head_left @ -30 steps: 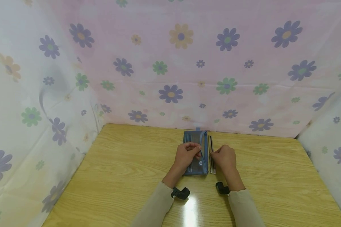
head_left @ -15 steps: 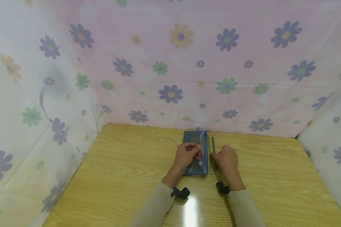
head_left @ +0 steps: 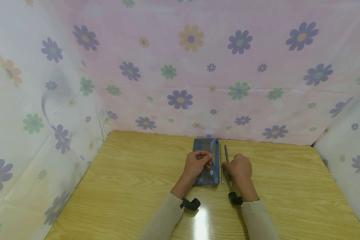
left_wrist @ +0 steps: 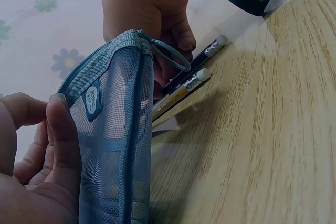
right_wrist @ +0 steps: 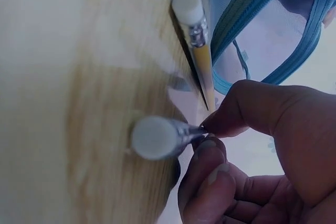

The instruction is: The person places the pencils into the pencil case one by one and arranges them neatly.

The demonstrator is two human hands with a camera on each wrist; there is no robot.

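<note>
A blue mesh pencil pouch [head_left: 207,180], with an oval label, lies near the back of the table. My left hand [head_left: 195,165] pinches its opening edge between thumb and fingers, and in the right wrist view the zippered mouth [right_wrist: 262,3] gapes. Just to the right, a yellow pencil [left_wrist: 176,97] with a white eraser lies alongside the pouch. My right hand [head_left: 240,166] pinches a dark pencil [head_left: 226,153] farther right. That pencil's white eraser [right_wrist: 155,137] points toward the right wrist camera, and the fingers cover its middle.
Wood-grain table [head_left: 132,173] extends on both sides of the hands. Flower-printed cloth [head_left: 156,100] hangs at the back and sides. A black camera mount [head_left: 192,204] is strapped to the left wrist, with another mount [head_left: 235,199] on the right.
The dark pencil has shifted slightly right, away from the yellow pencil, and tilts a little, with my right hand moving along with it. My left hand and the pouch stay put.
</note>
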